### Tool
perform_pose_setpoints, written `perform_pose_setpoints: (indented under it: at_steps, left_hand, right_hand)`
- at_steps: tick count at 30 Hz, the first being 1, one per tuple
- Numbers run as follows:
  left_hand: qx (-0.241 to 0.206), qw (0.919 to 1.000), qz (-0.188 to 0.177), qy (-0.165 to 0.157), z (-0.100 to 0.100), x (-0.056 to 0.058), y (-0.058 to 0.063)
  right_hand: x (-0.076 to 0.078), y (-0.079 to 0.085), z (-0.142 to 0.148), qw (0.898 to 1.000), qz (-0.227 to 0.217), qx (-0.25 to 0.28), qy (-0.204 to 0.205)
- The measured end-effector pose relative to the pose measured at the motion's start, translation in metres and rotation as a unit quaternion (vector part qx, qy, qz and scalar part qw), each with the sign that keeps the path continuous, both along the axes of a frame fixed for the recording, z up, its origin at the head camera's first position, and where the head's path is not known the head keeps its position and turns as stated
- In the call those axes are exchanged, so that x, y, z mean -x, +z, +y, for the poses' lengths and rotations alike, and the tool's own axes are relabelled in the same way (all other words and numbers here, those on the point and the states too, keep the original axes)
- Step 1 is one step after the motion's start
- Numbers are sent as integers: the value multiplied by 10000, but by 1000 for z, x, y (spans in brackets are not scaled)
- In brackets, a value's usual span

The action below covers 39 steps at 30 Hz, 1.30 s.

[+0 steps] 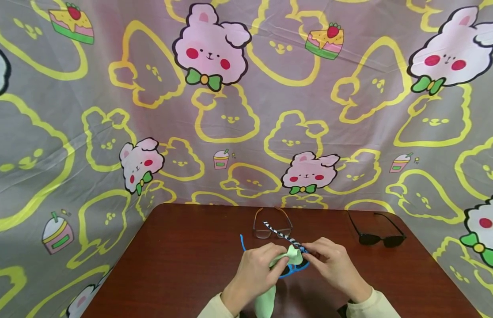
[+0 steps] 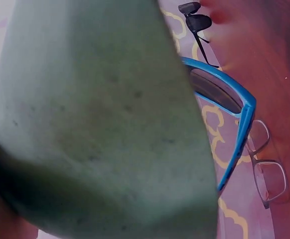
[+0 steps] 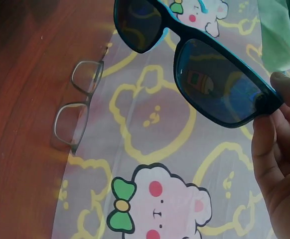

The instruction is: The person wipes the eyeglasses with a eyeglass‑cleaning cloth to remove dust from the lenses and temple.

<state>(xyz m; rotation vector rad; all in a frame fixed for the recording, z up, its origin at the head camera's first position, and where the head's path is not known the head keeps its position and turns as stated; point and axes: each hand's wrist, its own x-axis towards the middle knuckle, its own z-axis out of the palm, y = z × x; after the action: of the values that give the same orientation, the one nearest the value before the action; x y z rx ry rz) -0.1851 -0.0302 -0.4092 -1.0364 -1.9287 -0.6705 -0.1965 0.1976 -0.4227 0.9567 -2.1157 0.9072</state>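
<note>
1. Pale green cloth point(image 2: 100, 119), nearest the camera, fills most of the left wrist view; in the head view its lower end hangs below the left hand.
2. Both hands are gripping. The left hand point(image 1: 258, 267) pinches the cloth between thumb and fingers, over the upper part of the blue sunglasses point(image 3: 219, 89); whether it also grips the frame cannot be told. The right hand point(image 1: 335, 265) pinches the sunglasses' right outer corner, beside the hinge, between thumb and finger.
3. Position of the blue sunglasses: held above the tabletop point(image 1: 171, 265), between the two hands, lenses dark.
4. Orientation: the long axis of the front runs left to right, its right end tilted higher in the head view. The lenses lie toward the person; the black-and-white patterned temple point(image 1: 282, 235) points away and to the left, and the tip of the blue temple point(image 1: 242, 242) rises beyond the left hand.
5. Markings: small signs beside the drink cups on the printed drape point(image 1: 159, 123) are too small to read. Its larger motifs are rabbits with green bows, cake slices and yellow outlined animals.
6. Surroundings: clear eyeglasses point(image 1: 263, 233) rest just beyond the hands, black sunglasses point(image 1: 369, 239) farther right; both have temples directed toward the far edge.
</note>
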Motion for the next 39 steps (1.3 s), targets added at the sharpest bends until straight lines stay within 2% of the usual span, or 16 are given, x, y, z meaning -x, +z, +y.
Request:
perform_pose_setpoints:
  at_steps: [3,8,12,16,21,26,30,34,39]
  left_hand:
    - [-221,9997,52,103,1,1,0]
    - [-457,9988,-19,193,4,1,0]
    - [-652,9970,-309,269,7,1,0]
    - [-827,9937,-576,497,10,1,0]
    - [-913,9910,-570,798,13,1,1]
    - [-880,9905,-514,926,14,2,1]
    - [-584,9943,-178,875,13,3,1]
    - [65,9966,234,782,11,4,0]
    - [788,9934,290,781,8,3,-1]
  right_hand:
    - [0,-2,-2,9999,136,4,55]
    - [-1,-1,-3,9997,94,-90,197]
    - [-3,1,-4,9993,73,-181,314]
    - [-4,2,-5,9990,-6,-245,367]
    - [-6,3,-6,9990,-40,-285,335]
    - [-6,4,-6,9987,99,-279,419]
    - [-6,5,-6,9984,157,-317,447]
    - [-5,6,-6,9982,234,-355,432]
    - [-5,8,-5,9981,181,-387,452]
